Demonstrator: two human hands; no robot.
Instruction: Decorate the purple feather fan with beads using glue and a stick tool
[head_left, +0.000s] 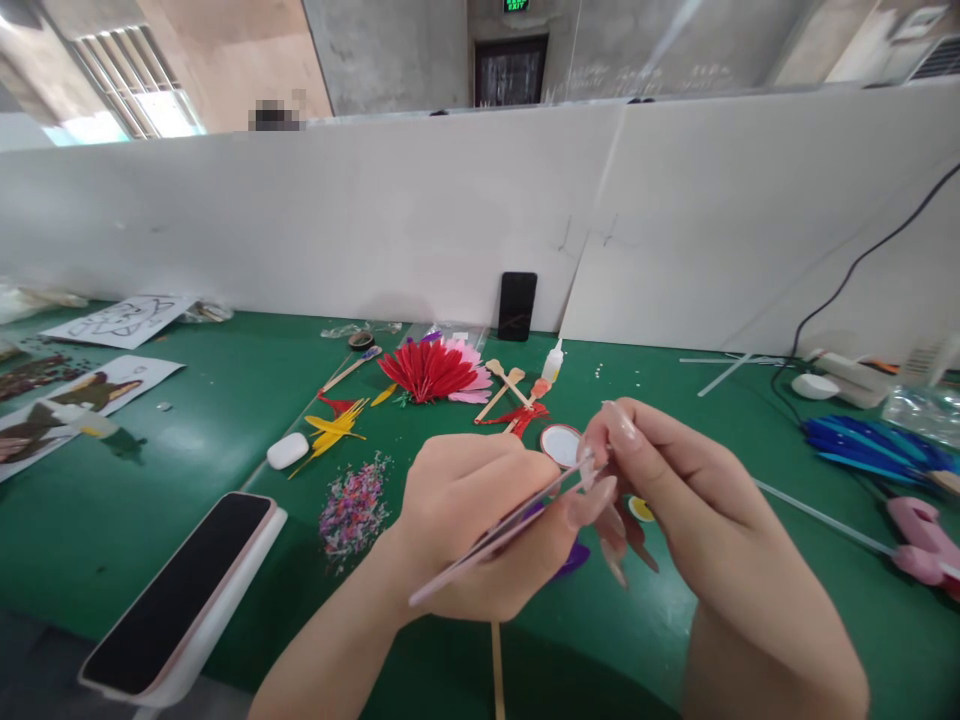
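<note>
My left hand [480,520] is closed around pink tweezers [469,562], whose tips point up and right toward my other hand. My right hand [660,470] is pinched at the thumb and index finger, close to the tweezer tips; whatever lies between those fingertips is too small to make out. Below the hands, purple petals [574,562] show on the green table, partly hidden. A wooden stick [497,670] runs down under my left hand. A round white disc with a red rim [561,445] lies just behind the hands.
Red paper petals [427,372], a glue bottle [553,362] and an upright black phone [517,306] stand toward the white partition [360,220]. Coloured bits [354,512] and a large phone [184,595] lie left. Blue feather-like strips [874,447] and a pink glue gun [926,545] lie right.
</note>
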